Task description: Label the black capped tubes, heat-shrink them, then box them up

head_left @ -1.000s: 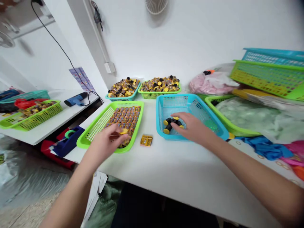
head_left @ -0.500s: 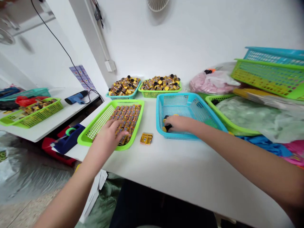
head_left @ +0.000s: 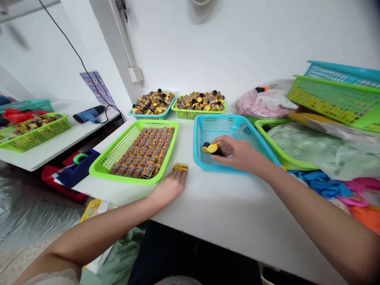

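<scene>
My left hand lies on the white table with its fingertips touching a small yellow-orange packet, just right of the green basket filled with rows of small wrapped bottles. My right hand reaches into the blue basket, fingers curled round a black bottle with a yellow cap. A second capped bottle lies against it.
Two baskets heaped with yellow-and-black bottles stand at the back wall. Plastic bags, a bag-filled green basket and stacked tilted baskets crowd the right. A side table with a heat gun stands left.
My left hand left the green basket and dropped to the table by the yellow packet. My right hand shifted within the blue basket, keeping hold of the capped bottles.
</scene>
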The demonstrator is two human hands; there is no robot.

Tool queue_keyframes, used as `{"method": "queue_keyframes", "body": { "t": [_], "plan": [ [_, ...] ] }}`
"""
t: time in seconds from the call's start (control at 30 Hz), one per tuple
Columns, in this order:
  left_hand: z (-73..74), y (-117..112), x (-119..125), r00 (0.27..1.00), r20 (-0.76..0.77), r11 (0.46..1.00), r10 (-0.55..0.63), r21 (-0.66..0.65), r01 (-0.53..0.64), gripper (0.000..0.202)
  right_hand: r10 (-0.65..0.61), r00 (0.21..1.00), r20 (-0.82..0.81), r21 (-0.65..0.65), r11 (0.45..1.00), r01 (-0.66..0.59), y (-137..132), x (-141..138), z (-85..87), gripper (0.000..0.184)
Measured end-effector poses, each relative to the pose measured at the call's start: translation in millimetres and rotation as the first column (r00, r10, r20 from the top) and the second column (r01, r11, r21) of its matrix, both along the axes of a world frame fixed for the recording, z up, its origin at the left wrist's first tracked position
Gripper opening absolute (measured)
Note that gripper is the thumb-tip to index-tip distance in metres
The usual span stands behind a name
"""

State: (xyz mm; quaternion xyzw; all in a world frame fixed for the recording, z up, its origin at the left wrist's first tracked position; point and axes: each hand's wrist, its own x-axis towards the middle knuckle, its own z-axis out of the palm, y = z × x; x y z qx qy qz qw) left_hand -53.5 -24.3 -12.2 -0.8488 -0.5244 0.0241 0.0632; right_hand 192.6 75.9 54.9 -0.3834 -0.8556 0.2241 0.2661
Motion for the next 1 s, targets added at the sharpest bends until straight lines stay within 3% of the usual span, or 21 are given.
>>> {"method": "queue_keyframes", "body": {
  "t": [0.2, 0.33, 0.4, 0.47, 0.53, 0.6, 0.73, 0.83, 1.0],
  "plan": [
    [9.3, -12.7, -9.1, 0.999, 0.05, 0.999, 0.009, -0.036, -0.007, 0.041, -0.022, 0.91, -0.414, -0.037, 0.999, 0.007, -56.0, 17.5, -17.0, 0.04],
    [12.9, -31.3, -9.0, 0.959, 0.282, 0.998, -0.037, 0.066, 0.019, 0.049, -0.021, 0.831, -0.556, -0.01, 1.0, 0.019, -69.9, 24.5, -31.0, 0.044],
    [19.7, -36.1, -1.0, 0.858, 0.502, 0.992, -0.109, 0.108, 0.063, 0.047, -0.009, 0.822, -0.569, 0.009, 1.0, 0.017, -73.5, 25.0, -34.3, 0.048],
    [30.1, -32.7, 12.8, 0.676, 0.727, 0.992, -0.124, 0.072, 0.105, 0.037, 0.017, 0.826, -0.563, 0.011, 1.0, -0.013, -76.7, 23.5, -35.3, 0.045],
    [40.3, -21.2, 29.5, 0.483, 0.874, 0.987, -0.055, -0.027, 0.161, 0.017, 0.028, 0.821, -0.57, 0.014, 1.0, -0.024, -78.9, 21.1, -35.5, 0.036],
    [45.8, -5.1, 45.2, 0.345, 0.938, 0.969, 0.043, -0.124, 0.216, 0.005, -0.008, 0.799, -0.601, 0.007, 1.0, 0.015, -79.2, 20.0, -35.9, 0.032],
    [36.0, 19.6, 63.4, 0.194, 0.963, 0.926, 0.188, -0.239, 0.291, 0.031, -0.162, 0.741, -0.652, -0.067, 0.985, 0.156, -76.1, 24.2, -35.2, 0.04],
    [19.3, 23.0, 63.3, 0.197, 0.961, 0.919, 0.192, -0.247, 0.306, 0.051, -0.26, 0.765, -0.589, -0.135, 0.965, 0.224, -75.9, 27.7, -31.2, 0.041],
    [4.2, 14.9, 52.0, 0.352, 0.93, 0.915, 0.103, -0.227, 0.334, 0.064, -0.314, 0.813, -0.491, -0.242, 0.945, 0.22, -80.9, 23.8, -27.6, 0.043]
  ]
}}
